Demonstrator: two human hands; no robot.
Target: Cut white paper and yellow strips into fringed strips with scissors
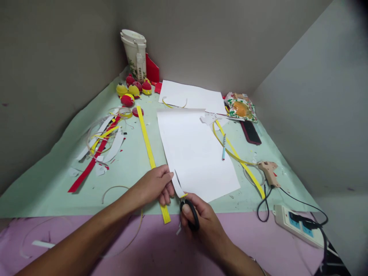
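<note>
A large white paper sheet [198, 149] lies in front of me. My right hand [202, 220] is closed around black-handled scissors [196, 220], whose blades are at the sheet's lower left corner. A narrow white strip curves away from a slit along the sheet's left edge. At that edge, my left hand [161, 184] has its thumb and fingers closed on the paper. Under the left hand runs a long yellow strip [146, 142]. A small bit of yellow shows beside the scissors' pivot.
On the left lie a red strip [94, 163] and paper scraps; behind them, several red and yellow round ornaments [127, 100] and a white cup [135, 53]. On the right are a phone [250, 132], a pencil [224, 147], a glue gun [269, 171] and a power strip [299, 228] with cords.
</note>
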